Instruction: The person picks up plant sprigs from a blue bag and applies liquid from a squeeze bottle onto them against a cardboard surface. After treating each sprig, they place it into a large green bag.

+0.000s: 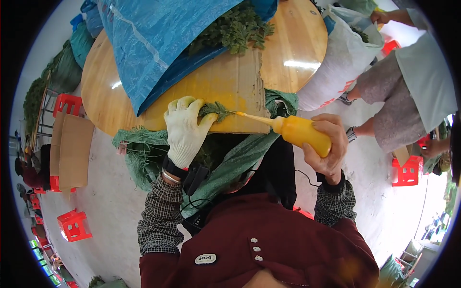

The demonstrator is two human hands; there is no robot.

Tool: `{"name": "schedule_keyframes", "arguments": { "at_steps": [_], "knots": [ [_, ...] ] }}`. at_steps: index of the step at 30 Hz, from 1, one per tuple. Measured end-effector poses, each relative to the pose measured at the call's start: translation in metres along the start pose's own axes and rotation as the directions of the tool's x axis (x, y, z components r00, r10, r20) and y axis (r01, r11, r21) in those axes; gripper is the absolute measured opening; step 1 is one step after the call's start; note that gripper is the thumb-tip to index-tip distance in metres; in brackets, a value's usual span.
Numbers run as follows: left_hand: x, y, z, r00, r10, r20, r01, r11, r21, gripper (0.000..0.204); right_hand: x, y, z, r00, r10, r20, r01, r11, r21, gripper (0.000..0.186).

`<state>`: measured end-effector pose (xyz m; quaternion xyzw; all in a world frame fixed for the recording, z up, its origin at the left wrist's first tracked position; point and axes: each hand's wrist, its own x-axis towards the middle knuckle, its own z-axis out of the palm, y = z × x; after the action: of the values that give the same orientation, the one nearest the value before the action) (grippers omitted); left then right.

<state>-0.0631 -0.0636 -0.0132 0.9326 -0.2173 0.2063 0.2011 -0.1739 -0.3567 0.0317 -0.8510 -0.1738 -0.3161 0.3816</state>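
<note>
My left hand wears a white knitted glove and pinches a small green sprig against a yellow-stained piece of cardboard. My right hand, bare, grips a yellow squeeze bottle. Its thin nozzle points left and its tip touches the sprig. The cardboard lies at the near edge of a round wooden table. A green mesh bag of plants hangs below my left hand, over my lap.
A blue tarp with a heap of green sprigs covers the table's far side. A white sack leans at the right, beside another person. Red plastic stools and flat cardboard stand on the concrete floor.
</note>
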Motion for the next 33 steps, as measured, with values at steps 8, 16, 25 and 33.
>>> {"name": "schedule_keyframes", "arguments": {
  "at_steps": [8,16,25,33],
  "knots": [
    [0.003,-0.002,0.001,1.000,-0.007,0.016,0.007,1.000,-0.021,0.034,0.004,0.008,0.008,0.999,-0.033,0.040,0.034,0.999,-0.025,0.042],
    [-0.008,-0.015,-0.021,0.997,0.037,0.066,-0.030,0.994,-0.104,0.028,0.001,0.008,-0.008,0.999,0.030,0.019,-0.029,0.999,-0.042,0.041],
    [-0.047,-0.009,-0.088,0.895,0.015,0.445,-0.056,0.995,0.080,0.032,0.006,0.017,0.000,0.995,0.077,-0.067,-0.075,0.997,0.029,0.039],
    [0.007,-0.015,-0.101,0.902,0.065,0.427,-0.044,0.997,-0.059,0.041,0.018,0.027,0.002,0.981,0.090,-0.170,-0.088,0.996,0.018,0.037]
  ]
}}
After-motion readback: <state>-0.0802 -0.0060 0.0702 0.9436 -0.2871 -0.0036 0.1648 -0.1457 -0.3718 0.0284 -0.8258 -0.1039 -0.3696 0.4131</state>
